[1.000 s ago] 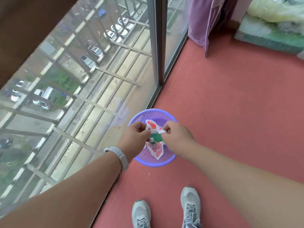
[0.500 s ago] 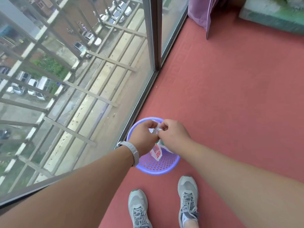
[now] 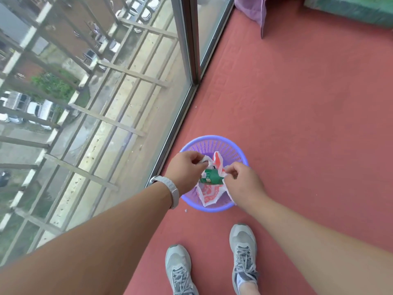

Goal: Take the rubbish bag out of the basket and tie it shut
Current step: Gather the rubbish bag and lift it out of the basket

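The left hand (image 3: 187, 169) and the right hand (image 3: 240, 182) hang side by side over the purple basket (image 3: 212, 141), each clenched in a pinch on one side of the mouth of the red-and-white rubbish bag (image 3: 209, 193). The left grips a white bunch of film at the bag's near-window side, the right a red-printed flap opposite. Between them the bag's mouth gapes, and a green can (image 3: 211, 177) shows lying inside it.

The bag sits down within the basket, directly below and between both hands, so neither hand is the nearer; it appears not yet lifted clear. Its body droops toward the person, a loose point of film reaching the basket's near rim. My reading is that the coming move turns on this: the two held flaps lie left and right of the opening, and the way out is straight up.

Room is uneven. The glass window (image 3: 131, 103) and its metal frame (image 3: 180, 116) stand just beside the basket on the left, while the red floor (image 3: 297, 124) lies open to the right and ahead. The grey shoes (image 3: 243, 250) stand near the basket's close side.
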`<state>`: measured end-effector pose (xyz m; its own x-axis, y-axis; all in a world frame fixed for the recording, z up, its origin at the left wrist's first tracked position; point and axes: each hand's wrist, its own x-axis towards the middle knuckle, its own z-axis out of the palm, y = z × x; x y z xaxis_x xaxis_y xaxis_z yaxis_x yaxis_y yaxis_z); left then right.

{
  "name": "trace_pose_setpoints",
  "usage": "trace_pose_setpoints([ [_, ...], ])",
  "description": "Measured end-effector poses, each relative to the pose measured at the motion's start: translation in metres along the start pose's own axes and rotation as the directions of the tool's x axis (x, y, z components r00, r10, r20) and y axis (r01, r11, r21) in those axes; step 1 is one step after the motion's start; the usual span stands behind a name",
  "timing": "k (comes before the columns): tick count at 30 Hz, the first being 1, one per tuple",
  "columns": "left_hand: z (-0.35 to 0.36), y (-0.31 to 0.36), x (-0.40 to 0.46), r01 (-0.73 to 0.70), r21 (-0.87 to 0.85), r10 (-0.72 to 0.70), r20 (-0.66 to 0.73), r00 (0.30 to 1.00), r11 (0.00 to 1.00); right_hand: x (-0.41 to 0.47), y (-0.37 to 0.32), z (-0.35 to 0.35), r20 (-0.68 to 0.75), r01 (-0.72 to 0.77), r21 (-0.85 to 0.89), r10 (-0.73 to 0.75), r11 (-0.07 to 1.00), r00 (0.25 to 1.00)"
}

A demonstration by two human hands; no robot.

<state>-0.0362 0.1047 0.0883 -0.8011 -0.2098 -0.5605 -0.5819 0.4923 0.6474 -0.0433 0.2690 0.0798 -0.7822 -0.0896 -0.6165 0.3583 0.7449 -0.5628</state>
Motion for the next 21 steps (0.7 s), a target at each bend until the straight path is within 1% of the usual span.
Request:
trace_pose_setpoints([
  [2, 0.003, -0.003, 0.003, 0.015, 0.002, -0.015, -0.003, 1.0, 1.0, 0.008, 0.02, -0.001, -0.049, -0.043, -0.048, 0.041, 0.998, 0.998],
  [4, 0.009, -0.007, 0.003, 0.051, 0.051, -0.052, 0.019, 0.998, 0.997, 0.016, 0.041, 0.001, -0.033, -0.079, -0.124, 0.076, 0.989, 0.997],
  [6, 0.021, -0.008, 0.0, 0.104, 0.106, -0.116, 0.106, 0.988, 0.989, 0.023, 0.058, 0.004, 0.015, -0.109, -0.191, 0.114, 0.975, 0.993],
  [8, 0.041, -0.009, -0.005, 0.121, 0.155, -0.156, 0.244, 0.957, 0.98, 0.029, 0.069, 0.006, 0.051, -0.141, -0.232, 0.157, 0.962, 0.986],
  [10, 0.062, -0.009, -0.007, 0.144, 0.166, -0.191, 0.311, 0.931, 0.976, 0.036, 0.078, 0.008, 0.061, -0.161, -0.266, 0.183, 0.951, 0.981],
  [13, 0.088, -0.012, 0.001, 0.211, 0.202, -0.264, 0.294, 0.919, 0.957, 0.044, 0.087, 0.01, 0.088, -0.14, -0.299, 0.173, 0.944, 0.981],
  [15, 0.096, -0.01, 0.007, 0.214, 0.297, -0.298, 0.275, 0.914, 0.931, 0.05, 0.092, 0.013, 0.096, -0.081, -0.352, 0.122, 0.932, 0.988],
  [16, 0.098, -0.009, 0.011, 0.21, 0.312, -0.295, 0.255, 0.921, 0.927, 0.052, 0.095, 0.014, 0.1, -0.044, -0.392, 0.09, 0.919, 0.991],
  [19, 0.095, -0.004, 0.017, 0.214, 0.185, -0.247, 0.181, 0.952, 0.959, 0.055, 0.102, 0.018, 0.152, 0.062, -0.533, 0.024, 0.844, 0.988],
  [21, 0.087, 0.005, 0.015, 0.194, 0.127, -0.208, 0.108, 0.972, 0.973, 0.052, 0.106, 0.022, 0.194, 0.128, -0.599, -0.012, 0.791, 0.981],
])
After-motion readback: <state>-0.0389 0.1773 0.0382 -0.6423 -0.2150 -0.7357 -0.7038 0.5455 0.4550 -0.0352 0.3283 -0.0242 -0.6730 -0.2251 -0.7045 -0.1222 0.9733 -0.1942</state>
